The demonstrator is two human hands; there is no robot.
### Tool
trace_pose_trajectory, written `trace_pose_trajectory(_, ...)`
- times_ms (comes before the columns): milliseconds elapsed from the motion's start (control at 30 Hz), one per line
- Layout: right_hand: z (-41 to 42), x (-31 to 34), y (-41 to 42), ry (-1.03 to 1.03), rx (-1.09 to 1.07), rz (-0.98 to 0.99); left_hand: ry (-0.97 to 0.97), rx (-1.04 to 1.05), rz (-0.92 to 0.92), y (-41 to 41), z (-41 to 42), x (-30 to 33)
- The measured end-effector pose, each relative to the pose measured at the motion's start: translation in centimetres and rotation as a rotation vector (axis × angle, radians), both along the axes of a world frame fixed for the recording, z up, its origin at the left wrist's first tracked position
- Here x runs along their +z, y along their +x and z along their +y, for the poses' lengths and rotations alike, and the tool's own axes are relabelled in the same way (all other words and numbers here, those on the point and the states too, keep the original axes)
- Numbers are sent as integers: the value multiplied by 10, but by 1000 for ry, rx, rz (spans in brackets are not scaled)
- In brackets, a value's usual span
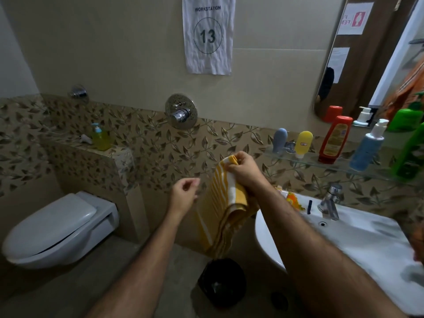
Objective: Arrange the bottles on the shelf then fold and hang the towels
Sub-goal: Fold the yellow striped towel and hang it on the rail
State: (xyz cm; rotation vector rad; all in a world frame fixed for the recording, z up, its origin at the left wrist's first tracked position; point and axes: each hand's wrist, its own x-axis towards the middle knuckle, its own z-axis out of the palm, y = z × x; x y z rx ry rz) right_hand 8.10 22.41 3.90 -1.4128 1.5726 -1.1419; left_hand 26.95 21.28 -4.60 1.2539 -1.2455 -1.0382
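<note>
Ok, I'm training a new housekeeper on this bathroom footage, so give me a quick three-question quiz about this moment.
1. Which hand grips the yellow striped towel?
2. True or false: the left hand holds a bottle.
3. On the glass shelf, which stands nearest the wall's free end: grey bottle, yellow bottle or red bottle?

Key
1. The right hand.
2. False; its fingers are loosely curled and hold nothing.
3. The grey bottle.

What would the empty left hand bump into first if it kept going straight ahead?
Probably the leaf-patterned tile wall. The left hand points forward and holds nothing; the yellow-and-white striped towel hangs just to its right, gripped by the right hand. Depth is hard to judge.
</note>
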Motion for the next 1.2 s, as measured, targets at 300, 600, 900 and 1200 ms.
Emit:
trace_pose_trajectory(300, -12, -9, 5, 138, -185, -472, -190, -377, -38, -27, 35, 18)
trace_pose_trajectory(600, -28, -12, 8, 153, -376, -749, -142, -329, -243, -44, 46, 19)
trace_pose_trajectory(900, -27, -13, 6, 98, -334, -790, -93, -62, 50, -40, 26, 26)
trace_pose_trajectory(1200, -7, -37, -16, -194, -193, -217, 34, -31, 376, -31, 4, 49)
